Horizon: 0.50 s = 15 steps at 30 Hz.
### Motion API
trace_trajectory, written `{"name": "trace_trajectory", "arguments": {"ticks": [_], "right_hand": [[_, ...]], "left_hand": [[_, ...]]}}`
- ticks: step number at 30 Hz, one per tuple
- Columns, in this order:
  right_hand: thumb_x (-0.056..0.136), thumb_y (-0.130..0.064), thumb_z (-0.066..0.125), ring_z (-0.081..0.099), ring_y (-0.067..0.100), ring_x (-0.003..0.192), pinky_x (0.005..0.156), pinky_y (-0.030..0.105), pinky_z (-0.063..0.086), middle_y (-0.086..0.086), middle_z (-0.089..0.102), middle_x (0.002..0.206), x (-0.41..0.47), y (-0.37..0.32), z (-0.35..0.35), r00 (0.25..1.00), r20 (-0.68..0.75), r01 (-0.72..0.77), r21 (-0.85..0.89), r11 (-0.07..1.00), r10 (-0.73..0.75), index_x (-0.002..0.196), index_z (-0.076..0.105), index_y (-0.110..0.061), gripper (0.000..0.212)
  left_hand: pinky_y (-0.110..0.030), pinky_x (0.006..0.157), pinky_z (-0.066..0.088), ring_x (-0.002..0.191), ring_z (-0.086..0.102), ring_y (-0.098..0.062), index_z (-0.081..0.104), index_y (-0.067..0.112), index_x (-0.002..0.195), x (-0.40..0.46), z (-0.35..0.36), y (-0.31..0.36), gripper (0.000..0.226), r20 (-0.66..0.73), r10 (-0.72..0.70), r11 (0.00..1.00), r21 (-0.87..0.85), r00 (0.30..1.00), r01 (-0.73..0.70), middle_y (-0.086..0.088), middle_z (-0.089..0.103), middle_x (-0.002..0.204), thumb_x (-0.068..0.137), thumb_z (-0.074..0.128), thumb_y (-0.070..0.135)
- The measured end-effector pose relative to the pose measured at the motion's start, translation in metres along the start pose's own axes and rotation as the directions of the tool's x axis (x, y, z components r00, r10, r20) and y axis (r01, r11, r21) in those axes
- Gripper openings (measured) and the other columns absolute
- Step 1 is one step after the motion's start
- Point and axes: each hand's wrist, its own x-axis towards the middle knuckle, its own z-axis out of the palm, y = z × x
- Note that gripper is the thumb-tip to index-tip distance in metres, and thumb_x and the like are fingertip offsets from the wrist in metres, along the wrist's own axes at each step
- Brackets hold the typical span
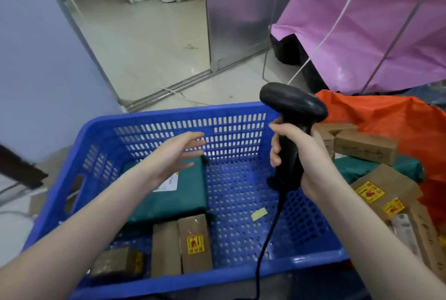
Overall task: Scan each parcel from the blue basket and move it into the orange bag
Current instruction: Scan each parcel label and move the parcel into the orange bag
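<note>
My right hand (306, 152) grips the scanner (289, 130) above the blue basket (101, 135); my left hand (173, 154) hovers spread over its green parcel (169, 198).

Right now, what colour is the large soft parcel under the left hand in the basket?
Dark green, with a white label; the soft parcel shows clearly in the head view.

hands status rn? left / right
Left hand: open, fingers spread, holding nothing, above the green parcel.
Right hand: closed around the black scanner handle.
</note>
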Motion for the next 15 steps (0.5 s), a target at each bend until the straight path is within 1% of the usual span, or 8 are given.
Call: {"name": "trace_trajectory", "arguments": {"ticks": [1, 3, 5, 8, 12, 15], "right_hand": [[0.088, -0.008, 0.058, 0.039, 0.022, 0.042, 0.047, 0.029, 0.035, 0.006, 0.045, 0.053, 0.001, 0.007, 0.010, 0.998, 0.063, -0.022, -0.044, 0.999, 0.025, 0.080, 0.054, -0.011, 0.010], [0.089, -0.009, 0.058, 0.041, 0.022, 0.043, 0.047, 0.027, 0.037, 0.007, 0.047, 0.054, 0.003, 0.016, 0.018, 0.987, 0.144, -0.055, -0.121, 0.991, 0.073, 0.083, 0.056, -0.010, 0.006], [0.089, -0.010, 0.058, 0.042, 0.023, 0.044, 0.047, 0.027, 0.038, 0.008, 0.048, 0.055, 0.004, 0.031, 0.030, 0.973, 0.188, -0.096, -0.197, 0.976, 0.134, 0.084, 0.058, -0.010, 0.005], [0.090, -0.009, 0.057, 0.044, 0.021, 0.043, 0.046, 0.024, 0.038, 0.007, 0.052, 0.054, 0.004, 0.054, 0.043, 0.955, 0.191, -0.171, -0.271, 0.947, 0.227, 0.085, 0.060, -0.010, 0.005], [0.090, -0.008, 0.057, 0.045, 0.020, 0.040, 0.044, 0.024, 0.039, 0.008, 0.054, 0.054, -0.002, 0.083, 0.048, 0.920, 0.172, -0.287, -0.318, 0.904, 0.353, 0.085, 0.059, -0.008, 0.005], [0.090, -0.011, 0.058, 0.045, 0.019, 0.041, 0.044, 0.024, 0.039, 0.009, 0.053, 0.056, -0.008, 0.103, 0.046, 0.867, 0.154, -0.403, -0.343, 0.849, 0.474, 0.087, 0.059, -0.006, 0.005]], "left_hand": [[-0.032, 0.091, 0.046, 0.107, 0.061, -0.005, 0.061, 0.029, 0.118, -0.002, -0.014, -0.008, 0.027, -0.013, -0.003, 1.000, 0.026, 1.000, 0.003, 0.010, 0.065, 0.120, 0.096, 0.049, 0.038], [-0.032, 0.096, 0.044, 0.111, 0.058, -0.005, 0.060, 0.029, 0.117, -0.002, -0.028, -0.019, 0.025, -0.013, 0.006, 0.994, 0.106, 1.000, -0.004, 0.013, 0.064, 0.119, 0.095, 0.051, 0.039], [-0.031, 0.098, 0.043, 0.113, 0.056, -0.005, 0.060, 0.029, 0.115, -0.002, -0.045, -0.036, 0.023, -0.016, -0.015, 0.986, 0.167, 1.000, 0.017, 0.014, 0.062, 0.119, 0.095, 0.052, 0.037], [-0.026, 0.089, 0.044, 0.116, 0.055, -0.006, 0.062, 0.030, 0.115, 0.003, -0.061, -0.068, 0.024, -0.015, -0.080, 0.962, 0.260, 0.997, 0.081, 0.012, 0.061, 0.120, 0.093, 0.055, 0.037], [-0.022, 0.078, 0.041, 0.118, 0.054, -0.017, 0.060, 0.023, 0.119, 0.016, -0.066, -0.109, 0.029, -0.016, -0.169, 0.935, 0.314, 0.985, 0.165, 0.001, 0.059, 0.125, 0.092, 0.058, 0.035], [-0.023, 0.079, 0.041, 0.111, 0.054, -0.013, 0.060, 0.022, 0.118, 0.028, -0.065, -0.136, 0.029, 0.016, -0.201, 0.909, 0.377, 0.980, 0.180, 0.003, 0.059, 0.124, 0.091, 0.059, 0.033]]}}
